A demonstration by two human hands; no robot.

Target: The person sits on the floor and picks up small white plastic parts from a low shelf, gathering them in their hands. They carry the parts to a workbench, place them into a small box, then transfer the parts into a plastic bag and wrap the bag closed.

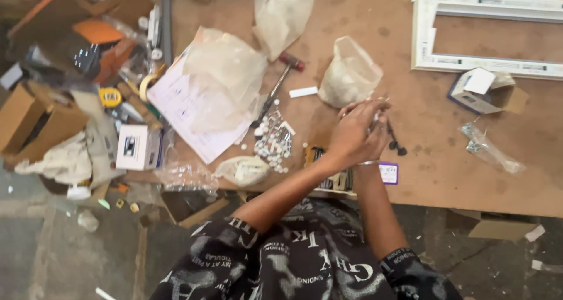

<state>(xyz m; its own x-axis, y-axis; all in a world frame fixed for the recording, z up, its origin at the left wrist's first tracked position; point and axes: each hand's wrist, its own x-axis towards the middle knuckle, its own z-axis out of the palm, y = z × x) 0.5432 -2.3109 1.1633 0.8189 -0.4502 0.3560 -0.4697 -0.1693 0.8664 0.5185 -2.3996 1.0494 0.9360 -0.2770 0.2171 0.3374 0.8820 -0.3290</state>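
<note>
Brown fibreboard tabletop (446, 159) carries the clutter; I see my left hand (350, 137) and right hand (375, 124) pressed together, fingers pinched on a small blurred part. Black screws (396, 146) lie just right of them, a plastic bag (350, 72) beyond.

A brown fibreboard worktable (457, 159) fills the upper right of the head view, its surface dusty and scuffed, its front edge running from nine o'clock down toward four o'clock. Below it lies a grey concrete floor (70, 241), littered with scraps and offcuts at seven o'clock and at four o'clock. Light is even and diffuse, casting soft shadows. No wall or window shows.
</note>
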